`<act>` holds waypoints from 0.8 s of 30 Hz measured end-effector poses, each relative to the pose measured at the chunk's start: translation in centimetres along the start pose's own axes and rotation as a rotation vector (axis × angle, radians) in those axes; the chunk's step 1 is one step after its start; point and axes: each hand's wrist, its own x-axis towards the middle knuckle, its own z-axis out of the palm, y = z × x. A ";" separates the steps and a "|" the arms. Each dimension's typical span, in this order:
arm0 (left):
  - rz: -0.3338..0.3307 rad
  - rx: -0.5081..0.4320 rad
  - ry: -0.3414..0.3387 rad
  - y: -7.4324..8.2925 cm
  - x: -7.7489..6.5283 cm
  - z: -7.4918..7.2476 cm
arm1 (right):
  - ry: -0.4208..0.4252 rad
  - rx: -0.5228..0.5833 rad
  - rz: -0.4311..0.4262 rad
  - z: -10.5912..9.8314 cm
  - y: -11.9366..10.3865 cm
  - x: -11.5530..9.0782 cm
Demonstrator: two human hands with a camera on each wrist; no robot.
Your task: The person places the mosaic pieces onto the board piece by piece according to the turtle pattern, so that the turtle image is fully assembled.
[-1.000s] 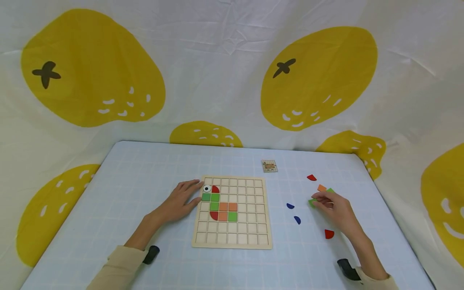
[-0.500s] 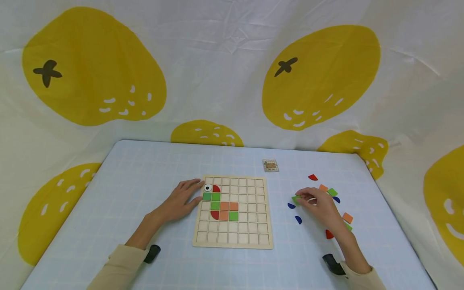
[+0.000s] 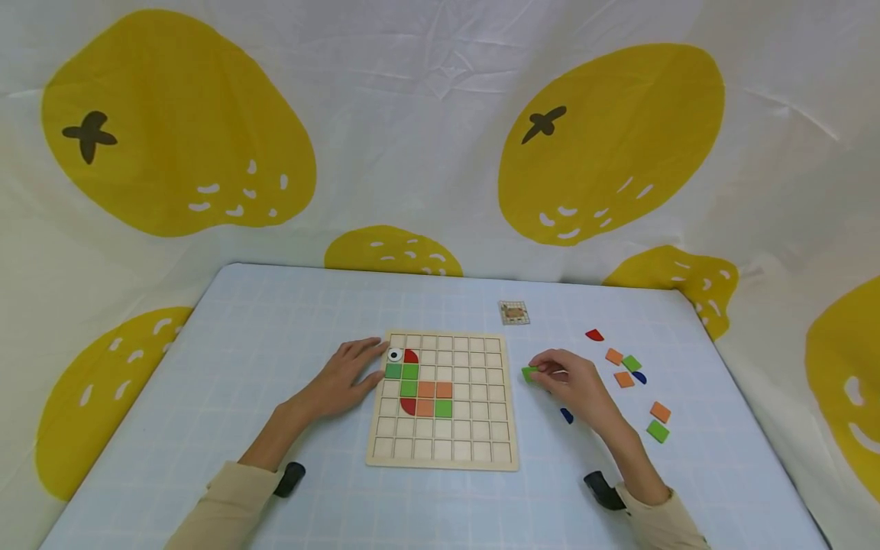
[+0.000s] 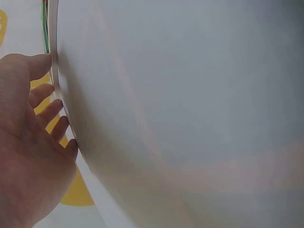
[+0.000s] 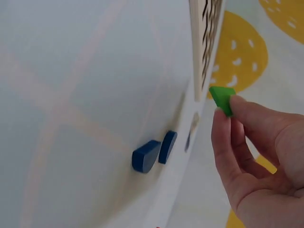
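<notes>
My right hand (image 3: 574, 386) pinches a green square tile (image 5: 221, 99) between thumb and fingertips, just off the right edge of the wooden grid board (image 3: 480, 452). Touching the board's left edge, my left hand (image 3: 341, 380) lies with its fingers loosely extended. On the board, an eye tile (image 3: 395, 354), red rounded tiles (image 3: 411, 357), green squares (image 3: 410, 371) and orange squares (image 3: 425, 408) fill cells at the upper left and middle. Two blue half-round pieces (image 5: 146, 156) lie on the table near the right hand; in the head view it partly hides them.
Right of the board, loose orange tiles (image 3: 661, 412), green tiles (image 3: 658, 431), a blue piece (image 3: 639, 377) and a red piece (image 3: 594, 334) are scattered. A small picture card (image 3: 514, 312) lies behind the board's right corner. A fruit-print cloth (image 3: 440, 153) hangs behind the table.
My right hand has carried the green tile leftward from the loose pieces toward the board, uncovering orange and green tiles behind it. The left hand has stayed at the board's edge.
</notes>
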 end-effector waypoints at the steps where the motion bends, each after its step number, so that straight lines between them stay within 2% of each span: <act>1: 0.000 0.000 0.000 0.0 0.0 0.0 | -0.003 0.010 -0.006 0.2 -0.2 0.1; 13: -0.004 0.002 -0.004 0.2 0.0 -0.1 | -0.090 0.127 -0.061 2.5 -2.3 1.3; 24: -0.004 -0.006 -0.005 0.2 0.0 -0.2 | -0.191 0.138 -0.090 4.4 -3.9 1.8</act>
